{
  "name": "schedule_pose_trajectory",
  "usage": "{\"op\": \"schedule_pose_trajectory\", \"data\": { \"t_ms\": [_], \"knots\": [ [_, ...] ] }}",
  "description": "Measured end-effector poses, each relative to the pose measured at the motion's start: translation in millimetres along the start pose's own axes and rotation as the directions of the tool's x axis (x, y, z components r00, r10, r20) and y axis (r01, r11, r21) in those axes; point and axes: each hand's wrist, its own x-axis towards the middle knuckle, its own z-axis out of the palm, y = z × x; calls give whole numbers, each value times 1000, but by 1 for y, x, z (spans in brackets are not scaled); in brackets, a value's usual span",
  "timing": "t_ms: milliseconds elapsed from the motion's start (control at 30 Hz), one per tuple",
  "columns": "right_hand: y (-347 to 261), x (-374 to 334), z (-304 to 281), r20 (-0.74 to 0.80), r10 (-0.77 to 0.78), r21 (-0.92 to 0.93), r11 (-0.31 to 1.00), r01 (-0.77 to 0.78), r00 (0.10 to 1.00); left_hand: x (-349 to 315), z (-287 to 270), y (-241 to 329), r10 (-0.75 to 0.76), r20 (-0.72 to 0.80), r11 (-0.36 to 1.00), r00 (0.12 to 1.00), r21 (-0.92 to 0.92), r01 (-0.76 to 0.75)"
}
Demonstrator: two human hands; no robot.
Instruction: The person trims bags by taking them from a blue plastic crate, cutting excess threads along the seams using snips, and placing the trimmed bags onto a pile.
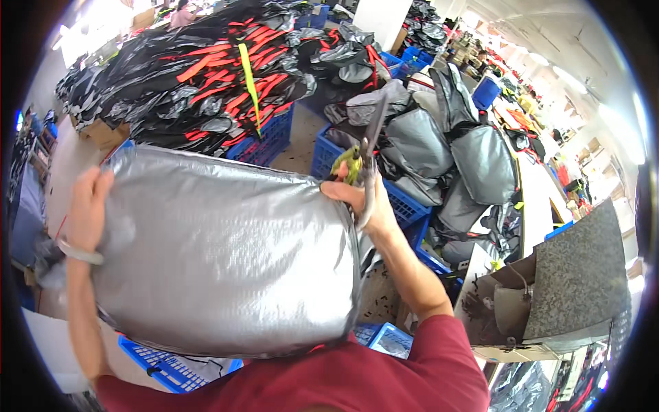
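Note:
A large silver padded bag (226, 240) with dark edging spans the space between my forearms, its shiny face turned up. My right hand (367, 199) is closed around a pair of scissors (374, 134), blades pointing up and away from me. The thumb of that hand presses on the bag's far right corner. Something yellow-green (349, 165) shows by the scissors' handles; I cannot tell if it is part of them. At the bag's left edge is my left hand (89, 209), a little blurred, its fingers stretched upward against the side. A pale band circles that wrist.
A big pile of black and silver pieces with red straps (226, 75) lies ahead. Right of it, silver bags (419, 144) fill blue crates (405, 202). A grey speckled machine or stand (576, 275) is at the right. Another blue crate (171, 367) sits below the bag.

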Motion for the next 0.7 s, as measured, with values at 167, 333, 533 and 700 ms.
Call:
{"op": "schedule_pose_trajectory", "data": {
  "t_ms": [167,333,533,700],
  "knots": [
    [84,-58,-27,-278,126,105,989,-100,952,49,63,92,92,329,969,940,189,-160],
    [193,-100,-55,-434,323,229,942,-243,841,-14,166,86,59,402,982,914,140,-125],
    [202,-149,-94,-320,-5,-685,692,-228,947,-28,188,70,56,413,998,909,10,-66],
    [224,-161,-92,-214,188,-766,577,-284,958,-26,189,70,64,429,998,901,-24,-60]
  ]
}}
